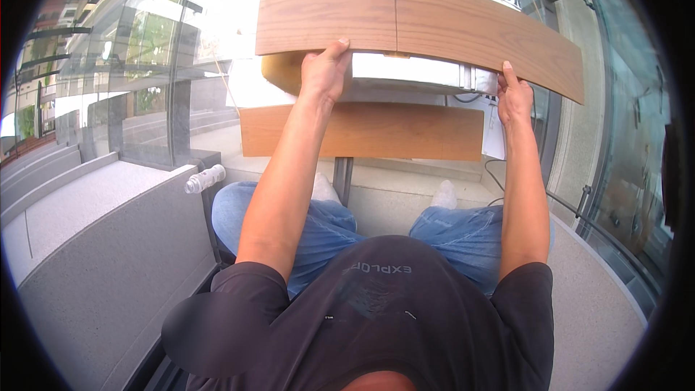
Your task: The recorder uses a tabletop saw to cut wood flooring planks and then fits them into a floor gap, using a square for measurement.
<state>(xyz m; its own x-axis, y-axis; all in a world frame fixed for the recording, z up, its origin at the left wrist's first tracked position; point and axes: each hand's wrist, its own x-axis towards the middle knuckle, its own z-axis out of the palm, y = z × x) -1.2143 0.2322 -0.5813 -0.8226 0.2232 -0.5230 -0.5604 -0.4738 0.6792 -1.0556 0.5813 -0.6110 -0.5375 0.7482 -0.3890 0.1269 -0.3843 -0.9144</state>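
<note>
The left hand (323,72) is gripping the lower edge of a long wooden plank (413,25), fingers curled over it, while the right hand (514,94) is pressing against the same edge farther along, index finger pointing up. The plank is sitting just above both hands, on top of a silvery metal box (409,72) lying between them. A second wooden board (362,130) is lying just below the hands, and a white cylindrical handle (205,179) is sticking out well below the left hand
</note>
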